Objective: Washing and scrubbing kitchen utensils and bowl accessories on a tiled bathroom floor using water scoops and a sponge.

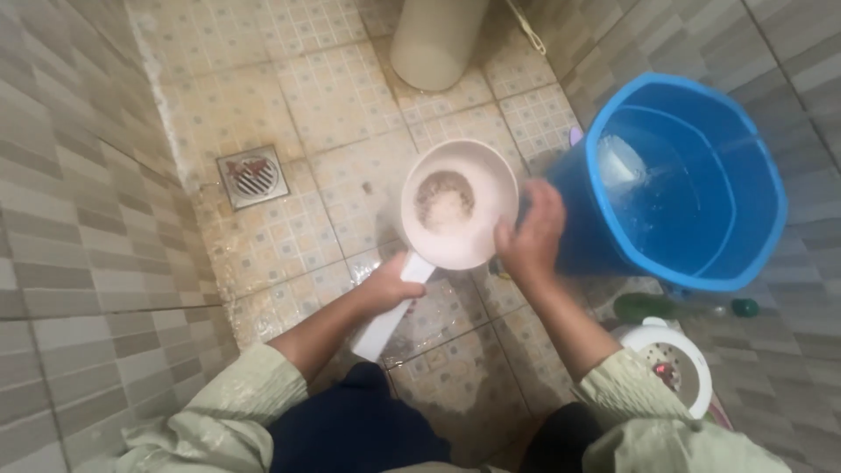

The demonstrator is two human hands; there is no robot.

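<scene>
From the head camera, the round pale-pink plastic dipper (459, 203) sits mid-frame, its long white handle running toward 7 o'clock. The left hand (388, 285) wraps that handle; the right hand (531, 238) pinches the rim at 4 o'clock. A blue plastic bucket (701, 105) stands at 3 o'clock on wet tiled floor (263, 88) between grey tiled walls.

A single head-worn camera looks steeply down from close above at a wet patterned tile floor (263, 105), with grey tiled walls (70, 263) rising on the left and right edges.
</scene>
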